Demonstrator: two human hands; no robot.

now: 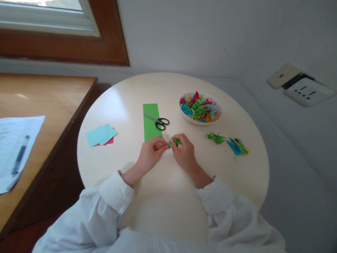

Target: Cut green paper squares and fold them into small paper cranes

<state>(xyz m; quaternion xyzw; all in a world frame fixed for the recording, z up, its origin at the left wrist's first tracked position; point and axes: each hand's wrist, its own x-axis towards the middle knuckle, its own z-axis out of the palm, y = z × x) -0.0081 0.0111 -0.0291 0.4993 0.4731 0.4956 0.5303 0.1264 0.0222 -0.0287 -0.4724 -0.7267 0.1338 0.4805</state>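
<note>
Left grip [165,145] and right grip [173,141], angled inward, pinch folded green paper [177,142].

No readable text
At nine o'clock, the paper sheets [9,151] on the wooden table [52,93] bear faint print, too small to read.

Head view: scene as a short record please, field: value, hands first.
left hand: left hand, fingertips at the green piece
right hand: right hand, pinching the green piece
scissors: scissors, partly on the green strip, handles past its right edge
bowl: white bowl, holding multicoloured folded paper
right side: loose green paper, beside the coloured stack
left side: light blue sheets over red paper
desk: pen on printed sheets
</note>
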